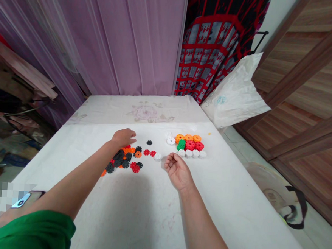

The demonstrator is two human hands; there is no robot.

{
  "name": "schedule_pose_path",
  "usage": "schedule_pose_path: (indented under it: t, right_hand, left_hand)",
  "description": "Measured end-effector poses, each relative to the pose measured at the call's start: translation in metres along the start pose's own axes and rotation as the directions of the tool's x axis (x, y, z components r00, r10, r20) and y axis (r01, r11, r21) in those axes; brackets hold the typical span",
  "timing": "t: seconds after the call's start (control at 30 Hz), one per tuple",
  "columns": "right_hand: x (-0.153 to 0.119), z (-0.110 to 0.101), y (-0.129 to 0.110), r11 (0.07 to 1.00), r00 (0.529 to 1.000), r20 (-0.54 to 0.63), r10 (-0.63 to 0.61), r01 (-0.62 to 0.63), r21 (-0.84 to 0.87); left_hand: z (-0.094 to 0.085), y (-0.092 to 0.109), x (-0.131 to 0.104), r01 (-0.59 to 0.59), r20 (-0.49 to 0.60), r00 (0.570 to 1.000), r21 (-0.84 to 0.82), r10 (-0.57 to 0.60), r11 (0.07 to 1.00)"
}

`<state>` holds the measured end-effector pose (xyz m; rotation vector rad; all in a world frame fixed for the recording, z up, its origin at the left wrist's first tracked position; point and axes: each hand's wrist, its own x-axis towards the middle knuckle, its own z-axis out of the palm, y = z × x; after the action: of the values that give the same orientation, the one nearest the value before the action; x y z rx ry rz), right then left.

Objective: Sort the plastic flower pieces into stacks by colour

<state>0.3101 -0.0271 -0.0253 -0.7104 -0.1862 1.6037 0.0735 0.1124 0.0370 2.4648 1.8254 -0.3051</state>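
My left hand (123, 137) hovers at the back of a loose pile of black, orange and red notched plastic discs (119, 157), its thumb apart from the fingers. No disc shows in it. My right hand (179, 173) rests palm up on the table, fingers loosely curled and nothing visible in them. Just left of its fingertips sits a white disc stack (157, 157). Between the hands lie red discs (146, 152) and, farther back, a single black disc (149, 142). Beyond my right hand stand stacks sorted by colour: orange (188, 138), red (199, 146), green (181, 144) and white (195, 154).
A white cloth covers the table (216, 211), with a flower-patterned strip at the far end. A white plastic bag (236, 95) hangs by the far right corner. A phone (26, 199) lies by my left forearm. A bag with black handles (275, 193) is on the floor.
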Motion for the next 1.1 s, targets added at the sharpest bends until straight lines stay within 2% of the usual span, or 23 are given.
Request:
schedule_pose_path:
  t: [0.2,0.33,0.43,0.57,0.67,0.77,1.1]
  right_hand:
    - [-0.001,0.002,-0.001,1.000,1.000,0.004,0.005,-0.005,-0.007]
    - [-0.002,0.003,-0.002,1.000,1.000,-0.008,0.013,-0.013,0.007]
    - [-0.001,0.002,-0.002,1.000,1.000,-0.001,0.006,-0.006,0.009]
    - [-0.001,0.002,-0.002,0.999,1.000,-0.007,0.004,-0.004,0.033]
    - [-0.001,0.003,-0.002,0.999,1.000,0.000,0.011,-0.011,0.032]
    - [-0.001,0.002,-0.002,1.000,1.000,0.021,0.004,-0.004,0.017]
    - [-0.001,0.004,-0.002,1.000,1.000,0.010,0.011,-0.012,0.020]
  left_hand:
    - [-0.001,0.012,-0.008,-0.033,-0.045,0.998,-0.030,0.031,0.999]
    - [-0.008,0.016,-0.021,-0.049,-0.115,0.993,-0.159,0.031,0.986]
    - [-0.013,0.031,-0.038,-0.149,-0.172,0.979,-0.254,0.107,0.956]
    - [-0.017,0.061,-0.055,-0.282,-0.218,0.948,-0.241,0.232,0.928]
    - [-0.019,0.078,-0.060,-0.357,-0.196,0.926,-0.170,0.323,0.919]
    - [-0.019,0.087,-0.060,-0.381,-0.144,0.920,-0.106,0.365,0.918]
    - [-0.015,0.093,-0.059,-0.385,-0.077,0.922,-0.066,0.380,0.920]
